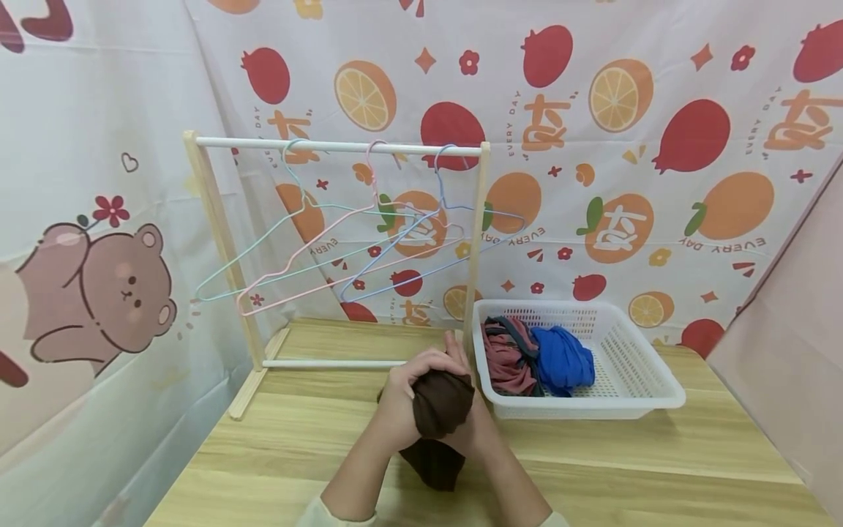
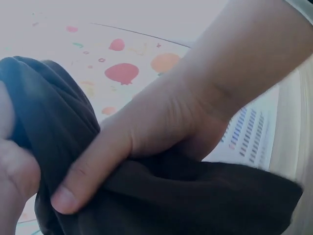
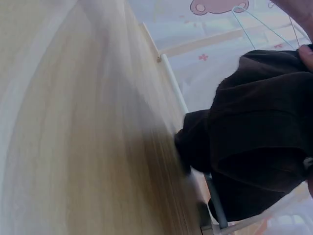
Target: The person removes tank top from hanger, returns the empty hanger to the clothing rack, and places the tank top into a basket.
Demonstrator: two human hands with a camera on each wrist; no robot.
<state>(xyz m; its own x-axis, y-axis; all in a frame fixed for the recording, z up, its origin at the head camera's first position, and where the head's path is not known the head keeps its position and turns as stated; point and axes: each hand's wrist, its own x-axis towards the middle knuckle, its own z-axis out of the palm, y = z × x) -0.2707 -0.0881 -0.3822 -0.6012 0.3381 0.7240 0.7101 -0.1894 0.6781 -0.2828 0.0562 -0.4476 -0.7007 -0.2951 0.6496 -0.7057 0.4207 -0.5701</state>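
Both hands hold a bunched dark brown garment above the table, in front of the drying rack. My left hand grips its left side, fingers curled over the top. On the other side my right hand holds it, some fingertips pointing up. The left wrist view shows the right thumb pressed along the brown cloth. A loose end of the garment hangs below the hands. In the right wrist view the crumpled garment shows folds and a seam; its exact kind is unclear.
A wooden rack with a white rail carries a green hanger, a pink hanger and a blue hanger. At right, a white basket contains a reddish garment with dark trim and a blue garment.
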